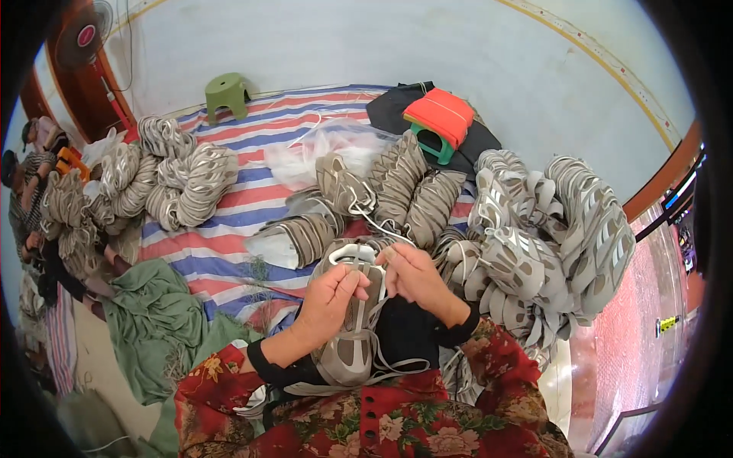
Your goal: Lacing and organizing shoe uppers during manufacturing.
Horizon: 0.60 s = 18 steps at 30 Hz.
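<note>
A grey and tan shoe upper (353, 336) with white laces lies on my lap, its toe end pointing away from me. My left hand (330, 299) grips its left side, thumb pressed on the top. My right hand (414, 276) holds its right edge near the toe, fingers pinching a white lace (382, 226) that runs up toward the pile ahead. My sleeves are red with flowers over black cuffs.
Stacks of similar shoe uppers (565, 237) sit right, ahead (397, 187) and far left (183, 179) on a striped sheet (252, 130). A green stool (227, 93), an orange-topped stool (439, 118), a clear plastic bag (328, 149), a green cloth (156, 320). Another person (30, 191) sits at left.
</note>
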### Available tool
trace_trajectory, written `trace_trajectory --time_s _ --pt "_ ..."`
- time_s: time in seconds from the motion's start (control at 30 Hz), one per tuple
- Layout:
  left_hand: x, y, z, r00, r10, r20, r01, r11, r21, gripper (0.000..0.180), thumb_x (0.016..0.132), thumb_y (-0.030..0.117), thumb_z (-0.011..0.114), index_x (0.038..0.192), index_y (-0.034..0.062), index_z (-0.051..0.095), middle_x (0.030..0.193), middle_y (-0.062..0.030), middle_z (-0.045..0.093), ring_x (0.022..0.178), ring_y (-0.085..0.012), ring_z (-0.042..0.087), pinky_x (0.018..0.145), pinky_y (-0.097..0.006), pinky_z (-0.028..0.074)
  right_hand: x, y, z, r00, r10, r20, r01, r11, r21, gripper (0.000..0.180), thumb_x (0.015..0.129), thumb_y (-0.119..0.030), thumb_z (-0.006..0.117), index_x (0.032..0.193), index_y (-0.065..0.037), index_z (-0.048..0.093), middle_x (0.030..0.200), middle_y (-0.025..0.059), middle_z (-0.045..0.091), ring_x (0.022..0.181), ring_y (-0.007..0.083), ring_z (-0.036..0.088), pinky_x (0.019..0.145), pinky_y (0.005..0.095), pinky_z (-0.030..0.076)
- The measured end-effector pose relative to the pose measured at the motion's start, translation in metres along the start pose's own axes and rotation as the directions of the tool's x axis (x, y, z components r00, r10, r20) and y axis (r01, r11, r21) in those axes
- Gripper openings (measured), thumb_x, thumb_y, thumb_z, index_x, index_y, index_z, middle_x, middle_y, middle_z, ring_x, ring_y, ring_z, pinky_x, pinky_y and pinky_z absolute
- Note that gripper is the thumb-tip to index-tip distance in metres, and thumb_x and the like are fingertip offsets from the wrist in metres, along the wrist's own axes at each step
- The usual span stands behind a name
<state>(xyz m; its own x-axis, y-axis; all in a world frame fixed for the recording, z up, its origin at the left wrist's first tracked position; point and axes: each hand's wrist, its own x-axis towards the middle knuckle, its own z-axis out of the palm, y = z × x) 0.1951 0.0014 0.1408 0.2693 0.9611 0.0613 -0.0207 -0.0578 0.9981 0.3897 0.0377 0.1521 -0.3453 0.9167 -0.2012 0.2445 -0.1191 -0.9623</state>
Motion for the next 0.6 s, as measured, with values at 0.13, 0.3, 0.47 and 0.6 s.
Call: trace_trajectory --time_s 0.13,0.3,0.47,0.6 --pt "-0.005 -0.003 0.006 1.0 0.006 -0.029 -0.005 1.0 0.02 0.027 0.097 0.021 0.046 0.088 0.0001 0.06 0.073 -0.0047 0.061 0.073 -0.0108 0.058 0.069 -0.024 0.045 -0.009 0.014 0.028 0.999 -0.036 -0.003 0.034 0.909 0.416 0.031 0.099 -0.029 0.044 0.104 -0.003 0.059 0.083 0.0001 0.06 0.069 0.0078 0.055 0.059 0.0222 0.042" --pt "-0.006 -0.003 0.009 0.998 0.042 -0.041 -0.035 0.988 0.151 0.023 0.095 0.019 0.048 0.089 0.0012 0.061 0.073 -0.0075 0.063 0.072 -0.0179 0.06 0.068 -0.03 0.046 -0.009 0.01 0.043 0.991 -0.102 0.091 0.012 0.73 0.683 0.037 0.099 -0.024 0.04 0.12 0.004 0.054 0.1 0.0041 0.06 0.083 0.01 0.053 0.073 0.0238 0.04" --pt "-0.004 -0.005 0.011 0.964 0.245 -0.102 -0.155 0.832 0.533 0.017 0.088 0.02 0.055 0.088 0.0046 0.063 0.081 -0.0099 0.065 0.079 -0.03 0.056 0.07 -0.041 0.044 0.0 0.007 0.06 0.99 -0.139 -0.025 0.121 0.749 0.651 0.034 0.098 -0.021 0.041 0.114 0.005 0.056 0.109 0.0102 0.061 0.096 0.0157 0.057 0.087 0.029 0.043" --pt "-0.025 -0.016 0.002 0.897 0.426 0.122 -0.346 0.502 0.792 0.075 0.073 0.036 0.07 0.134 0.0055 0.04 0.142 -0.0177 0.031 0.128 -0.0402 0.029 0.102 -0.05 0.026 0.02 0.009 0.044 0.976 -0.044 -0.215 0.192 0.648 0.737 0.022 0.094 -0.02 0.044 0.095 -0.001 0.056 0.1 0.0139 0.064 0.093 0.0238 0.061 0.085 0.0355 0.048"
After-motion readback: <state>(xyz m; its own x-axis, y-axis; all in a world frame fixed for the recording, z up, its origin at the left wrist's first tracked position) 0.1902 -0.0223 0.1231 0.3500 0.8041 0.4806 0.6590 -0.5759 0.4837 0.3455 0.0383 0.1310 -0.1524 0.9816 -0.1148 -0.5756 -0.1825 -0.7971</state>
